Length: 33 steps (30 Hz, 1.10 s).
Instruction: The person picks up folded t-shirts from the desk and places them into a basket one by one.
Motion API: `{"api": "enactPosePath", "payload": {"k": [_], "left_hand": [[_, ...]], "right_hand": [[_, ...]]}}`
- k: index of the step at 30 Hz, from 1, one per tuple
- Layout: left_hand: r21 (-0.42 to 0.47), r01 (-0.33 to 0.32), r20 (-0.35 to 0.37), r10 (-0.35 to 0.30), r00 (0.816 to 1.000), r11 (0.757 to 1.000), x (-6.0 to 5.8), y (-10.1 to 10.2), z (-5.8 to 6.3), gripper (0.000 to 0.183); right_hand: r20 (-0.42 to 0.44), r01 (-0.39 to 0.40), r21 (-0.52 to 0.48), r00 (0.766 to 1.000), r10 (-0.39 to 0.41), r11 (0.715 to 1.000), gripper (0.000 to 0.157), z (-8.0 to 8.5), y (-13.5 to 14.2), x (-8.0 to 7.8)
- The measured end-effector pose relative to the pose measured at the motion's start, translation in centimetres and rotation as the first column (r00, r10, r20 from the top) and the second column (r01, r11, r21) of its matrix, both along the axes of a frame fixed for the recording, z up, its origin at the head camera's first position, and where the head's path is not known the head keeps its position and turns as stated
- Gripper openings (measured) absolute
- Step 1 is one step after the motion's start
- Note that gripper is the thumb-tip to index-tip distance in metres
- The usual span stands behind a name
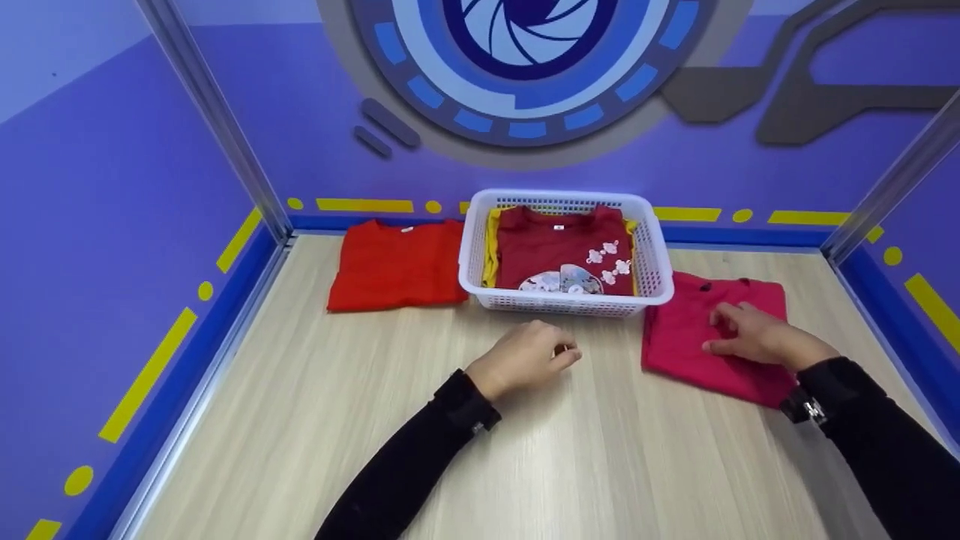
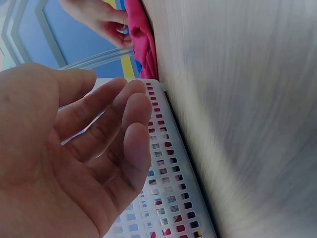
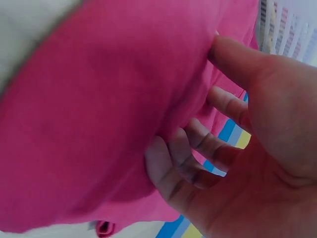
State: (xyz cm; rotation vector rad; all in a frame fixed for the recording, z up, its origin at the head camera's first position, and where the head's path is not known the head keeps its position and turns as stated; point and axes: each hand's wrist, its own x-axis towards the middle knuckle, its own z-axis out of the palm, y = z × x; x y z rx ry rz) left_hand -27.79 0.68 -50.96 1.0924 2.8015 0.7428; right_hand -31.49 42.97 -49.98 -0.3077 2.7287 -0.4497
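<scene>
My right hand [image 1: 757,337] is over a folded pink garment [image 1: 682,337] on the table's right side. In the right wrist view its fingertips [image 3: 161,153] rest against the cloth, thumb and fingers spread apart. My left hand [image 1: 525,358], fingers loosely bent, hovers in front of a white perforated basket [image 1: 562,303] and holds nothing. Inside the basket a dark red shirt [image 1: 540,251] with pale prints lies folded on top of something yellow [image 1: 491,251]. The left wrist view has the basket's holed wall [image 2: 171,188] right behind the left fingers.
A folded bright red garment [image 1: 397,270] lies left of the basket, against its side. Blue-purple panels [image 1: 247,90] with metal corner posts [image 1: 217,112] enclose the wooden table [image 1: 315,390] at the back and both sides.
</scene>
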Motion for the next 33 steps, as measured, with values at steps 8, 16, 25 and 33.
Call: {"api": "enactPosePath", "payload": {"k": [8, 16, 25, 33], "left_hand": [[-0.013, 0.010, 0.008, -0.010, 1.000, 1.000, 0.2, 0.0, 0.0, 0.025], [-0.012, 0.029, 0.012, -0.029, 1.000, 1.000, 0.3, 0.3, 0.0, 0.026], [-0.021, 0.050, 0.004, -0.050, 0.999, 0.999, 0.2, 0.3, 0.4, 0.026], [-0.027, 0.032, 0.033, -0.031, 0.999, 0.999, 0.0, -0.2, 0.7, 0.026]], "right_hand": [[-0.022, -0.098, -0.034, 0.995, 0.098, 0.995, 0.047, -0.3, -1.8, 2.9], [-0.016, -0.141, -0.049, 0.990, 0.140, 0.989, 0.047, -0.4, -3.5, 5.4], [-0.023, -0.191, -0.071, 0.982, 0.190, 0.979, 0.045, -0.5, -6.7, 6.4], [-0.064, -0.224, -0.067, 0.973, 0.220, 0.972, 0.043, -1.0, -11.8, 6.2]]}}
